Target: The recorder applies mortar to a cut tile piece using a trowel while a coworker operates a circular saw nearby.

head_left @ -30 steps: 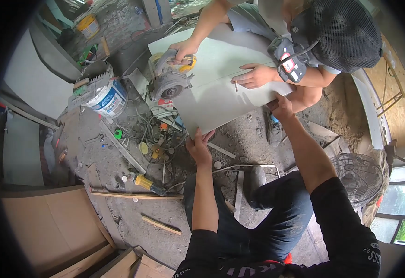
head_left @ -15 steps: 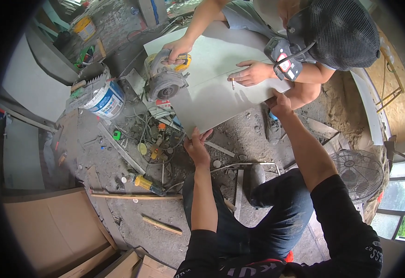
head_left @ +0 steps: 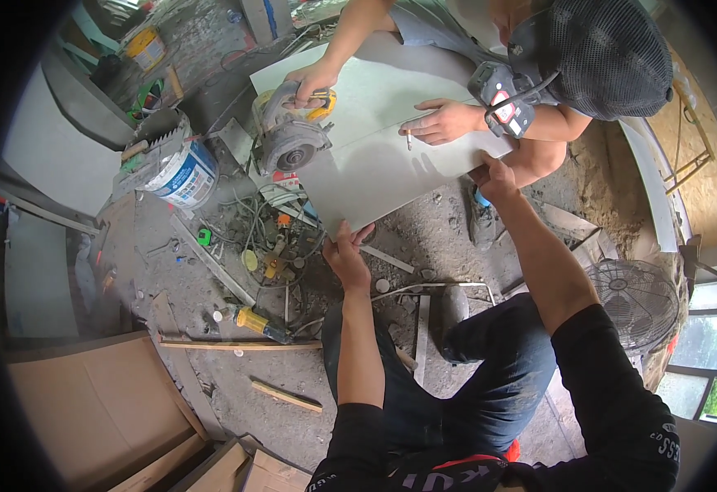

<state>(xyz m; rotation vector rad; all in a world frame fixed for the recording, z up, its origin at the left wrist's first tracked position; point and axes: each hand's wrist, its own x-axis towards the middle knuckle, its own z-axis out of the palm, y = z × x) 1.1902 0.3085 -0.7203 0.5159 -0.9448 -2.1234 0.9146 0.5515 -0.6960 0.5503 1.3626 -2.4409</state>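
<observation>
A large pale grey tile (head_left: 375, 139) is held level above the dusty floor. My left hand (head_left: 344, 252) grips its near left corner and my right hand (head_left: 496, 179) grips its near right corner. Across from me a co-worker in a dark mesh cap holds a handheld circular saw (head_left: 289, 135) at the tile's left edge with one hand (head_left: 309, 82). Their other hand (head_left: 439, 121) presses flat on the tile and holds a cigarette, beside a thin straight line that runs across the tile.
A white and blue bucket (head_left: 180, 170) stands left of the saw. Tangled cables and small tools (head_left: 272, 238) lie below the tile. Wood strips (head_left: 239, 346), cardboard (head_left: 96, 402), a yellow-handled tool (head_left: 260, 324) and a floor fan (head_left: 633, 307) surround my legs.
The tile, the saw and both pairs of hands have shifted slightly up and to the left in view. My grip on the two corners is unchanged.
</observation>
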